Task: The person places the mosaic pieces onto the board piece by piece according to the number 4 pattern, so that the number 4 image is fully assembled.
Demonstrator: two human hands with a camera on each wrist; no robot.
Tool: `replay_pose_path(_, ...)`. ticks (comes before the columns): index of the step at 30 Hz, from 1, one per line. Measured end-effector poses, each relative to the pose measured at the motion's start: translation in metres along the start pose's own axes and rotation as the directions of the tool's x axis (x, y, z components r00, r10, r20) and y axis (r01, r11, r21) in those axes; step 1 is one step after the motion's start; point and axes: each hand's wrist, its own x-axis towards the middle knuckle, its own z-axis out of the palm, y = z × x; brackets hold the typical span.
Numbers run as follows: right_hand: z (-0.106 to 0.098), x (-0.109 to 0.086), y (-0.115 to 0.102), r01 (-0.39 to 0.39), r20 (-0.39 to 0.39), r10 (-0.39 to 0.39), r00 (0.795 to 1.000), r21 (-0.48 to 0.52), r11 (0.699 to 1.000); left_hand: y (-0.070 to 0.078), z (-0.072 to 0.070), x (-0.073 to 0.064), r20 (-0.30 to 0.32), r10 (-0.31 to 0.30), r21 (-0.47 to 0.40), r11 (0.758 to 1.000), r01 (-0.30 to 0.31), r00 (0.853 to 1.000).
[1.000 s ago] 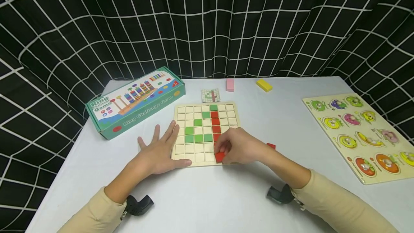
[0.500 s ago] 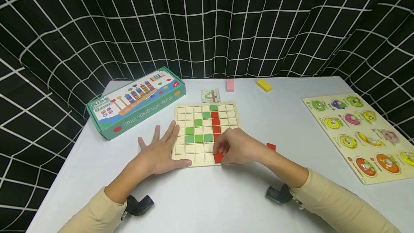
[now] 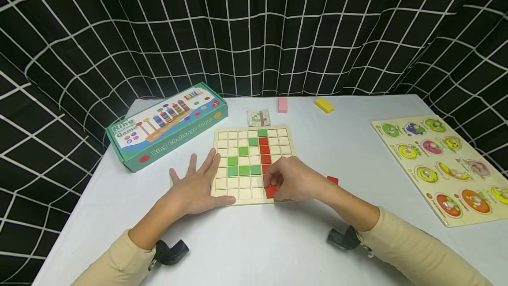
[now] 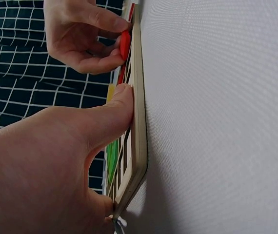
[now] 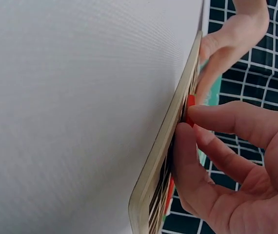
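Note:
A square wooden grid board lies on the table. Green tiles form a stepped outline on it, beside a column of red tiles. My right hand pinches a red square tile between thumb and fingers over the near part of that column. The right wrist view shows the pinched tile tilted against the board's face; whether it sits in a cell I cannot tell. My left hand spreads its fingers at the board's left side, its thumb resting on the near edge.
Another red tile lies partly behind the right forearm. Beyond the board are a small pattern card, a pink block and a yellow block. A Ring Challenge Game box stands left, a fruit puzzle board right.
My right hand has shifted the pinched red tile slightly left, then back right and a little away from me. The left hand stays in place.

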Motion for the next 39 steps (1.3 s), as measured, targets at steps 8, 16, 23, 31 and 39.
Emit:
replay_pose_path(8, 0.001, 0.0, -0.001, -0.004, -0.009, 0.003, 1.0, -0.007, 1.0, -0.001, 0.001, 0.001, 0.004, -0.002, 0.0, 1.0, 0.002, 1.0)
replay_pose_path(16, 0.002, 0.0, -0.001, -0.006, -0.021, 0.006, 1.0, -0.011, 1.0, -0.001, 0.001, 0.001, 0.004, -0.002, 0.004, 1.0, 0.002, 1.0)
replay_pose_path(23, 0.002, 0.0, 0.0, 0.007, -0.034, -0.008, 0.999, -0.036, 0.999, 0.0, 0.001, 0.001, 0.005, -0.002, -0.002, 1.0, 0.002, 1.0)
replay_pose_path(31, 0.001, -0.002, -0.001, -0.012, -0.03, 0.012, 0.999, -0.014, 1.0, -0.001, 0.001, 0.0, 0.007, -0.004, -0.004, 1.0, 0.004, 1.0)
replay_pose_path(39, -0.007, -0.01, 0.003, -0.027, -0.026, 0.029, 0.999, 0.067, 0.997, 0.0, 0.0, 0.001, 0.011, -0.004, -0.007, 1.0, 0.004, 1.0)
